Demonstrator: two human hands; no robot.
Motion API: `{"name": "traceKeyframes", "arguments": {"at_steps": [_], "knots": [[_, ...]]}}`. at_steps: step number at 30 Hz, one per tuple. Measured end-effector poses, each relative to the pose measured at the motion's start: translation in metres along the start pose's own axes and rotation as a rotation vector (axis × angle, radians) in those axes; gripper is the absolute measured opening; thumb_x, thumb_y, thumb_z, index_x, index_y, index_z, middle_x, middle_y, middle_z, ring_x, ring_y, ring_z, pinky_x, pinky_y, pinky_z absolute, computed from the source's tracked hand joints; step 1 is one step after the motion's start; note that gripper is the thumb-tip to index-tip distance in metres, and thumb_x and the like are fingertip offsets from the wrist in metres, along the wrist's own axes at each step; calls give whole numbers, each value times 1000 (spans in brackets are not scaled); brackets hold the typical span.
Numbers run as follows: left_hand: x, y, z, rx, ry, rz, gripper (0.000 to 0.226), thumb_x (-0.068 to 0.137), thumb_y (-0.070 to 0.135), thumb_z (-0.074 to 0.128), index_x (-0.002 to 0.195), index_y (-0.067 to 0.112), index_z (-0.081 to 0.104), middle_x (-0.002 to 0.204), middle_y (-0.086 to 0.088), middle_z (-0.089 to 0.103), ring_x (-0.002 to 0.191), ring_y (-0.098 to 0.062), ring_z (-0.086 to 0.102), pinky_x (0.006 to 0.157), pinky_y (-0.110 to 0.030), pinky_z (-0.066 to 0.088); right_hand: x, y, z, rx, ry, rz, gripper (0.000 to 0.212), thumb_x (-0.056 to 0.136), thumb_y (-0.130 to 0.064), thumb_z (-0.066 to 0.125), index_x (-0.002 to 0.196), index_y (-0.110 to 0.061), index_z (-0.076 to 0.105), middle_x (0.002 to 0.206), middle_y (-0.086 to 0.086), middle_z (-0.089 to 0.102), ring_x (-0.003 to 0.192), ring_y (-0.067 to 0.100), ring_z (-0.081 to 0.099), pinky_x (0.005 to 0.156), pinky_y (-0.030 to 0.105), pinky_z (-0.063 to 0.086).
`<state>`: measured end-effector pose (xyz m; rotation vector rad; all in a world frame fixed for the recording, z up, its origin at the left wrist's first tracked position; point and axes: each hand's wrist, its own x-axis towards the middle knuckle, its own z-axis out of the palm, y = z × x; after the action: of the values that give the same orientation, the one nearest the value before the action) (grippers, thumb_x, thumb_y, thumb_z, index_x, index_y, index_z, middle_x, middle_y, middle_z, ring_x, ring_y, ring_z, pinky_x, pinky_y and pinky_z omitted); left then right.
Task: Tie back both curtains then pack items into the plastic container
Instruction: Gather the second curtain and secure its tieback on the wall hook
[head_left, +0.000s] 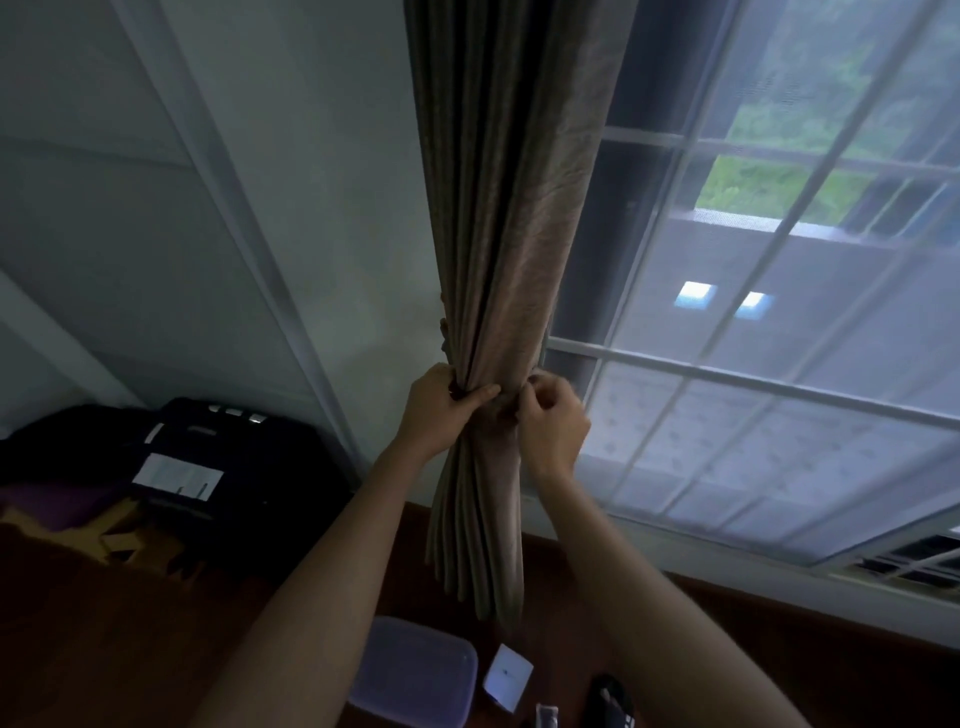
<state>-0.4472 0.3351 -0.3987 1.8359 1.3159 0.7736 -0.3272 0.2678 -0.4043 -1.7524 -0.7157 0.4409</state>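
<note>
A brown pleated curtain (511, 218) hangs beside the window, gathered into a narrow bunch at mid height. My left hand (441, 408) grips the bunch from the left, thumb laid across the front folds. My right hand (550, 418) pinches a tieback band (506, 410) at the bunch's right side; most of the band is hidden behind my fingers. Below, on the dark floor, lies a clear plastic container (421, 670) with its lid on. Beside it are a small white card (508, 675) and a dark object (613, 701).
A window with white bars and a mesh screen (753, 364) fills the right. A white wall (234, 234) is on the left. Dark bags with a white label (176, 475) are piled at the lower left. A small upright item (546, 716) stands at the bottom edge.
</note>
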Motion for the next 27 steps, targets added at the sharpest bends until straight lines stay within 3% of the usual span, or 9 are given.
{"name": "traceKeyframes", "arguments": {"at_steps": [3, 6, 10, 17, 19, 21, 23, 25, 27], "knots": [[1, -2, -3, 33, -5, -10, 43, 81, 46, 70, 93, 5, 65, 90, -6, 64, 76, -9, 58, 59, -13, 40, -31, 13, 6, 112, -68, -24, 20, 92, -17, 62, 110, -14, 70, 100, -7, 71, 88, -8, 61, 80, 18, 50], [2, -1, -7, 47, -48, -5, 40, 82, 45, 70, 87, 5, 67, 79, 0, 64, 67, 1, 55, 54, -10, 39, -37, 30, 16, 31, -168, -136, 49, 90, -24, 65, 137, -21, 54, 127, 0, 64, 114, 11, 61, 98, 31, 51], [5, 2, -15, 33, -99, -14, 23, 81, 42, 72, 83, 19, 69, 74, 8, 66, 69, 6, 59, 54, -5, 41, -30, 29, 27, 60, -291, -203, 64, 85, -29, 72, 142, -30, 43, 125, -2, 63, 114, 11, 61, 94, 37, 53], [9, 4, -27, -27, -202, -38, 16, 78, 40, 75, 86, 27, 73, 77, 20, 68, 74, 15, 61, 64, -2, 41, -19, 18, 43, -63, -178, -305, 55, 83, -23, 72, 132, -16, 49, 121, 1, 62, 113, 17, 57, 95, 31, 47], [10, 2, -29, -64, -248, -73, 25, 72, 44, 76, 90, 26, 75, 87, 13, 72, 87, 3, 66, 77, -16, 47, -18, 18, 47, -101, -164, -311, 55, 82, -20, 73, 131, -13, 50, 119, 3, 63, 112, 19, 57, 94, 32, 48], [10, 0, -33, -83, -239, -108, 8, 65, 34, 68, 71, 29, 71, 81, 4, 68, 86, -12, 63, 81, -34, 45, -17, 21, 50, -102, -173, -282, 57, 81, -20, 73, 132, -14, 49, 120, 3, 62, 114, 18, 55, 94, 36, 48], [11, -3, -36, -4, -244, -90, 24, 72, 18, 57, 58, 37, 62, 81, 0, 58, 90, -15, 53, 84, -33, 39, -15, 24, 51, -82, -189, -259, 57, 82, -21, 71, 134, -17, 49, 121, 2, 61, 114, 18, 54, 95, 39, 49], [14, -5, -39, 134, -261, -52, 30, 76, 17, 47, 83, 39, 66, 99, 1, 55, 112, -18, 42, 100, -37, 34, -13, 26, 52, -66, -191, -251, 54, 83, -23, 69, 133, -19, 49, 122, 1, 60, 113, 18, 54, 95, 41, 49], [18, -3, -40, 143, -250, 2, 43, 80, 20, 39, 119, 26, 57, 99, 4, 61, 113, -25, 49, 101, -41, 37, -10, 25, 52, -50, -189, -233, 52, 83, -22, 69, 131, -18, 51, 121, 3, 59, 112, 19, 54, 94, 37, 48]]}}
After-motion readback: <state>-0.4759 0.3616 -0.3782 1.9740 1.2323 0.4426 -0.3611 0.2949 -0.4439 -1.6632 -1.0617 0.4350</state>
